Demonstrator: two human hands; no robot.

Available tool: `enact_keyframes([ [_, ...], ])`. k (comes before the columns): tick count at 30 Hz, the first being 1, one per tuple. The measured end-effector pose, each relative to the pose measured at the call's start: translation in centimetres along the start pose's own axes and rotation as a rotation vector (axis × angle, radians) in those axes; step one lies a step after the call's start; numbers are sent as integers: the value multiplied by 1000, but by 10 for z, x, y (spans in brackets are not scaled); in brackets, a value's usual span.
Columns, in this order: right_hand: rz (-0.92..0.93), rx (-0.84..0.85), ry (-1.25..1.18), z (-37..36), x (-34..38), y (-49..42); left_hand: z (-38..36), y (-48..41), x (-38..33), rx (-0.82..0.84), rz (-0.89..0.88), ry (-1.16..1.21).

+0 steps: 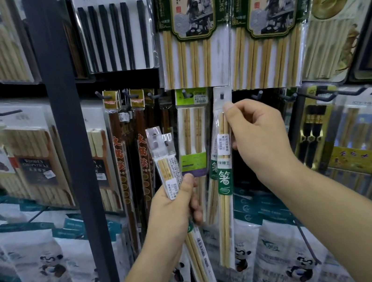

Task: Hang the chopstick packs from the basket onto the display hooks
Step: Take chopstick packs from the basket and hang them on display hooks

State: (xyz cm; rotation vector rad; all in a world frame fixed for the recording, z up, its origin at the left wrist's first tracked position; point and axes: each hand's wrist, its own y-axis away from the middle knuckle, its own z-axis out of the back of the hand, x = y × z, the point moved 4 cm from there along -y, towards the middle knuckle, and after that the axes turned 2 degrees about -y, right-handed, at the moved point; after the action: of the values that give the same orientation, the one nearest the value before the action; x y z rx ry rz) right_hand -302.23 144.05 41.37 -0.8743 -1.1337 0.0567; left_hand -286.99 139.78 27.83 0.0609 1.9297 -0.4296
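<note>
A chopstick pack point(226, 183) is pinched near its top edge by the right hand point(258, 138), presumably for hooking; spare packs point(162, 154) are gripped ready in the left hand point(174, 207).

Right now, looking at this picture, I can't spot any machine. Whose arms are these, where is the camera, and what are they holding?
There is no machine here: these are a person's two bare arms. The single picture comes from a camera worn on the head, looking forward and down at a shop wall of hooks hung with chopstick packs. The left hand grips a small bunch of slim bamboo chopstick packs. The right hand pinches one longer pack with a green label, its top hole raised to a dark hook. Whether it is fully on, I cannot tell. The basket is not in view.
</note>
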Motion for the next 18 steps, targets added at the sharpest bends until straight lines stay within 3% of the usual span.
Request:
enact_keyframes([
  [7, -51, -30, 6, -1, -8, -11, -6, 3, -5, 86, 1, -2],
  [13, -73, -37, 6, -2, -11, -13, -7, 5, -1, 92, 164, 133],
  [18, -42, -34, -6, -2, -6, -17, -8, 5, -1, 78, 98, 63],
])
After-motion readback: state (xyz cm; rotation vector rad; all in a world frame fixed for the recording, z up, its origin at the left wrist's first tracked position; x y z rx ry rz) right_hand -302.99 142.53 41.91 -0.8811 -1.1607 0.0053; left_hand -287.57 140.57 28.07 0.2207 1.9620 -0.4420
